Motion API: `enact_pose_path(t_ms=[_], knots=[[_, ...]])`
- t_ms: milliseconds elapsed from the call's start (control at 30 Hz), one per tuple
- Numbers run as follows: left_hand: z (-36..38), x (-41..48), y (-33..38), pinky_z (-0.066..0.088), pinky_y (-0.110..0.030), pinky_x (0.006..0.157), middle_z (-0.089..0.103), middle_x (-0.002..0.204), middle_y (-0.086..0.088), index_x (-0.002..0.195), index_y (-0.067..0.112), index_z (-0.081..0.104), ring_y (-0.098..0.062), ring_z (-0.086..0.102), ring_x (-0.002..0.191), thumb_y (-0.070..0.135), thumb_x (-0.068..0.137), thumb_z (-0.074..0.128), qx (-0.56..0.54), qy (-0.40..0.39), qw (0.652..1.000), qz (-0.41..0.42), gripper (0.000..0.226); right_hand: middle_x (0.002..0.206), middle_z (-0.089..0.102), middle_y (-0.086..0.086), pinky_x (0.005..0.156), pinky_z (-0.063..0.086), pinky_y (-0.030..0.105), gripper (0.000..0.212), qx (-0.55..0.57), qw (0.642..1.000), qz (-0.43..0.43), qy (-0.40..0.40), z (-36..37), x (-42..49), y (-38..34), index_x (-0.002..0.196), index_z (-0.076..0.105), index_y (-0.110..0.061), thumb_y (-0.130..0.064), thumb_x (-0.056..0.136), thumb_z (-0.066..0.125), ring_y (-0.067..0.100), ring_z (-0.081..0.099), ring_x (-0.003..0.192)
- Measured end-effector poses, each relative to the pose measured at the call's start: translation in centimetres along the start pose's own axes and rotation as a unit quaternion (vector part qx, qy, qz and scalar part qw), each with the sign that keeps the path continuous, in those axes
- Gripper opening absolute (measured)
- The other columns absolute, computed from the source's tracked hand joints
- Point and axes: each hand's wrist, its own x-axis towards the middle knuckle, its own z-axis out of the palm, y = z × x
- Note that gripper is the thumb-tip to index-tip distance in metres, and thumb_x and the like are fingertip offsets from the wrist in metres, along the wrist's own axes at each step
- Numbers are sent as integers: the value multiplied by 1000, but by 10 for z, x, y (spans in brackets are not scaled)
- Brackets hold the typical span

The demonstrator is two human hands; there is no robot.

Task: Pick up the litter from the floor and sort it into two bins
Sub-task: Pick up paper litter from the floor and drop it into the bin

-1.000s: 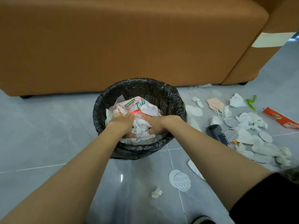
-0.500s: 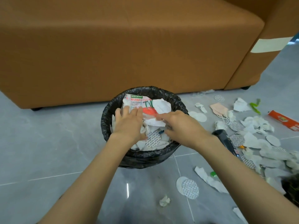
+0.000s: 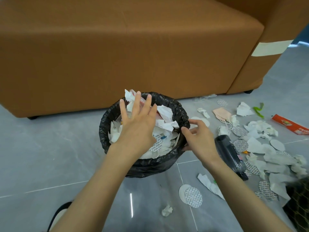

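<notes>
Black-lined bin [image 3: 143,166] sits on floor [image 3: 50,156] by brown sofa [image 3: 117,56], stuffed w/ paper litter [image 3: 165,113]. L hand [image 3: 137,124] spread flat over pile, holding nothing. R hand [image 3: 199,138] loosely open at bin's right rim, empty. Tissues [image 3: 258,128] strewn on floor to the right.

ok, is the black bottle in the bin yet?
No, the black bottle lies on the floor beside the bin, outside its rim.
</notes>
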Motion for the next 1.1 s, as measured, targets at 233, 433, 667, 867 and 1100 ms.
enact_pose_path(t_ms=[233, 433, 667, 867, 1100], knots=[[8, 5, -9, -24, -57, 104, -4, 159, -2, 149, 13, 14, -20, -26, 142, 25, 101, 34, -9, 17, 1000, -8, 53, 91, 58, 21, 48, 56, 26, 15, 239, 956, 155, -71, 19, 3, -9, 87, 46, -7, -13, 92, 58, 27, 64, 72], [10, 10, -29, -15, -43, 114, 10, 159, 3, 149, 16, 19, -13, -7, 146, 18, 102, 27, -158, 29, 987, -15, 47, 95, 63, 23, 56, 60, 31, 14, 396, 876, 234, -143, 47, 11, -37, 106, 54, 7, -2, 95, 51, 32, 66, 81], [15, 15, -38, -2, -30, 118, 14, 158, 0, 149, 15, 20, -12, 4, 146, 19, 102, 32, -227, 38, 973, -13, 49, 110, 61, 22, 82, 55, 32, 6, 379, 887, 210, -159, 56, 19, -40, 95, 53, 1, -3, 96, 49, 29, 63, 95], [18, 7, -17, 23, -27, 113, 28, 154, 7, 147, 21, 28, -10, 24, 142, 21, 100, 39, -281, 85, 956, 8, 48, 109, 64, 8, 83, 53, 32, 19, 261, 931, 209, -147, 21, 11, 4, 113, 57, -9, -11, 94, 55, 25, 64, 98], [34, -4, 33, 38, -27, 105, 49, 138, 6, 137, 22, 46, -9, 46, 125, 14, 96, 47, -380, 111, 917, 49, 41, 95, 59, 5, 69, 47, 24, 23, 78, 960, 222, -151, -20, -21, 76, 112, 58, -9, -8, 90, 59, 16, 56, 78]])
